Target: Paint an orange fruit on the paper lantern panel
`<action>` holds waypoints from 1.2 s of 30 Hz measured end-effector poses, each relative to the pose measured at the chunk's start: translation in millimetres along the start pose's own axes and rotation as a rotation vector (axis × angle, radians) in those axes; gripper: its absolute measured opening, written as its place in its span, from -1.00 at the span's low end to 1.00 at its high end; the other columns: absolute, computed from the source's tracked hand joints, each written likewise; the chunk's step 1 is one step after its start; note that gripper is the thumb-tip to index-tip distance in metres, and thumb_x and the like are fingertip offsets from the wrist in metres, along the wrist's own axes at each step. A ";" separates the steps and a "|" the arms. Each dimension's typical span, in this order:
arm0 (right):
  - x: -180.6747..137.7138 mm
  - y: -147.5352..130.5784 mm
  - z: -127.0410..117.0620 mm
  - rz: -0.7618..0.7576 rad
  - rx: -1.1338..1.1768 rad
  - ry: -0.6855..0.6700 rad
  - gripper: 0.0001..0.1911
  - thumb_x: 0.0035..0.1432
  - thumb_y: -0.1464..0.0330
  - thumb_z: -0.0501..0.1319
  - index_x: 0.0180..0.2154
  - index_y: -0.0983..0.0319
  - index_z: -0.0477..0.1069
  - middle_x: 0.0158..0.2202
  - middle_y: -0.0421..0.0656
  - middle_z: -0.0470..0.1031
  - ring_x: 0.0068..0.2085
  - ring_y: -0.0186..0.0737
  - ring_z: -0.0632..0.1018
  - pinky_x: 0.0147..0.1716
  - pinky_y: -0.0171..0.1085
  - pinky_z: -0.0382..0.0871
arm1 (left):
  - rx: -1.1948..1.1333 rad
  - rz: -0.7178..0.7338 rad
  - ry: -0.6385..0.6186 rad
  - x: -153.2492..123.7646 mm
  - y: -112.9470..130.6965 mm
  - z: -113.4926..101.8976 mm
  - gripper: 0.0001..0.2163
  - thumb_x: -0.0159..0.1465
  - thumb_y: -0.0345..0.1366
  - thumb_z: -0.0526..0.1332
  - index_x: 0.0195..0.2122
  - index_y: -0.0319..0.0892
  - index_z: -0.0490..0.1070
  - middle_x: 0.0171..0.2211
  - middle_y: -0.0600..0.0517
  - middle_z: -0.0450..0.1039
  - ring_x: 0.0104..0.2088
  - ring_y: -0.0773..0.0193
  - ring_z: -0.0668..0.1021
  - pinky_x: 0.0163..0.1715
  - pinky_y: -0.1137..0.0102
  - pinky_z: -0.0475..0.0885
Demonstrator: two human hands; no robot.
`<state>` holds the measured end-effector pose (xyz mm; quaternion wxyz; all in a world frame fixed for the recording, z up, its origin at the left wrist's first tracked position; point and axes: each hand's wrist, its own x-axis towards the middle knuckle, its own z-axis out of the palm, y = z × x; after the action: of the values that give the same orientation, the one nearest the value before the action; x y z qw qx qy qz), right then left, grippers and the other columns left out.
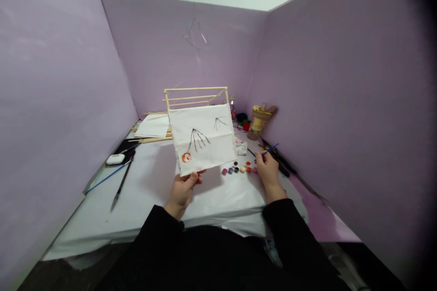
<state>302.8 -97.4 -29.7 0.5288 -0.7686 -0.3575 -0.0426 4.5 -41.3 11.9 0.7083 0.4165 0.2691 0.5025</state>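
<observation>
My left hand (183, 191) grips the lower edge of a wooden stick frame covered in front with white cloth (218, 148), thumb on the near side. The cloth bears dark branching strokes and an orange round mark at its lower left. Bare sticks of the frame (196, 88) show above the cloth. My right hand (268, 169) is closed round a thin blue paintbrush (271, 148), held over the small paint pots (242, 169). Its tip is near an orange pot. The pots hold several colours, among them pink, purple, black and orange.
On the left lie a blue-handled brush (107, 177), a dark brush (123, 179) and a white case (115, 159). White sheets (153, 125) rest on thin sticks behind. A yellow-brown pot (258, 120) stands back right. Lilac panels (191, 63) enclose the table on three sides.
</observation>
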 end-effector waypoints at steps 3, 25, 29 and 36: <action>-0.4 1.0 0.9 0.015 0.026 -0.015 -0.64 0.09 0.07 0.07 -0.44 0.24 0.36 -0.59 -0.17 0.43 -0.52 -0.23 0.42 -0.49 -0.31 0.27 | -0.007 -0.005 0.005 0.0 0.1 0.1 -0.67 -0.09 -0.17 0.45 -0.36 -0.29 0.52 -0.44 -0.07 0.59 -0.57 0.41 0.46 -0.51 0.46 0.42; -20.1 -78.0 -37.9 0.106 0.941 -0.121 -0.73 0.01 0.19 0.21 -0.33 0.26 0.44 -0.51 -0.13 0.54 -0.55 -0.29 0.50 -0.58 -0.32 0.35 | -0.036 -0.006 -0.003 -0.6 -3.5 -0.8 -0.67 -0.10 -0.16 0.46 -0.40 -0.29 0.52 -0.47 -0.06 0.58 -0.58 0.40 0.46 -0.51 0.44 0.40; -59.9 -137.5 -28.2 -0.047 0.974 -0.277 -0.82 0.06 0.27 0.25 -0.27 0.20 0.46 -0.44 -0.14 0.56 -0.48 -0.26 0.55 -0.50 -0.25 0.45 | -0.043 0.009 -0.016 -1.6 -5.1 -1.1 -0.68 -0.07 -0.15 0.44 -0.39 -0.29 0.53 -0.46 -0.06 0.59 -0.57 0.40 0.46 -0.50 0.44 0.39; -105.0 -187.5 22.2 -0.266 0.759 -0.213 -0.94 0.12 0.38 0.21 -0.30 0.19 0.42 -0.38 -0.18 0.47 -0.36 -0.27 0.52 -0.35 -0.26 0.46 | -0.009 0.019 -0.056 -0.9 -11.0 -6.2 -0.62 -0.02 -0.11 0.41 -0.27 -0.30 0.54 -0.41 -0.08 0.58 -0.53 0.36 0.48 -0.46 0.42 0.41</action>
<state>106.6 -97.0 60.7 0.7246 -0.4661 -0.4969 0.1040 4.6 -41.8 -0.7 0.7127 0.4295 0.2430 0.4985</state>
